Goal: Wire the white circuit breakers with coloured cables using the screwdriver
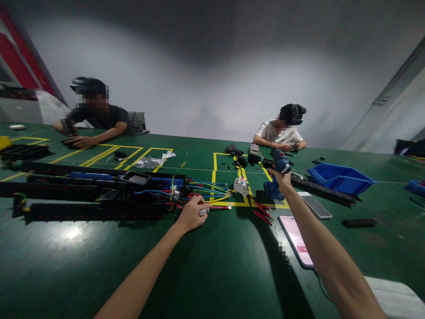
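My left hand (191, 215) is closed around a small whitish block (203, 212), low over the table; the fingers cover most of it. Beside it a red cable (219, 208) ends in a metal lug. My right hand (283, 180) grips the handle of a blue cordless drill (281, 161), its base (274, 190) close to the tabletop. Between my hands sits a white block-shaped part (241, 186) with coloured marks. Several short red leads (264, 215) lie nearer to me. A bundle of coloured wires (209, 188) runs from the long black strips (96, 211) on the left.
A phone with a lit screen (295, 237), a grey phone (314, 204) and a blue bin (341, 178) are at the right. A black bar (358, 223) lies near them. Two people (113, 118) (279, 130) sit across the green table (219, 266).
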Action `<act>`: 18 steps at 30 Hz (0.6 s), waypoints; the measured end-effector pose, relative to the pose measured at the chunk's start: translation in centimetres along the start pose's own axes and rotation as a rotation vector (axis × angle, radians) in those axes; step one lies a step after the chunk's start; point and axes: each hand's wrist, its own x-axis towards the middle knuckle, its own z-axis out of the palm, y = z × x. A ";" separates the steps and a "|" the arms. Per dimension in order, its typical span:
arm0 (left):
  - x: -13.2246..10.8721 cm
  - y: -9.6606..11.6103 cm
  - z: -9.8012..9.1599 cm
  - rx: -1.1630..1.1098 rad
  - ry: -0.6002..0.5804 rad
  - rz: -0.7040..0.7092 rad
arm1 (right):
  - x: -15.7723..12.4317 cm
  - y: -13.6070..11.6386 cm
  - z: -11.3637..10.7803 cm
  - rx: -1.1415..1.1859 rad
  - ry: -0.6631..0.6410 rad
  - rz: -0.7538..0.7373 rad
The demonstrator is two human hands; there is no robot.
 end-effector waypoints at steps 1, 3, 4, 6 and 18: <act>0.0 0.0 0.0 -0.003 0.000 -0.001 | -0.1 -0.7 -0.2 0.025 0.004 -0.015; 0.0 -0.1 0.0 -0.007 0.000 0.000 | -0.6 -2.0 -0.3 0.085 0.000 -0.047; 0.0 -0.1 0.0 -0.007 0.001 0.001 | -1.0 -2.7 -0.3 0.115 -0.012 -0.062; 0.0 0.0 0.0 -0.010 0.003 0.003 | -2.3 -4.2 -0.2 0.169 -0.052 -0.085; 0.0 -0.8 0.5 0.017 0.005 0.055 | -19.8 -13.9 2.0 0.570 -0.659 0.328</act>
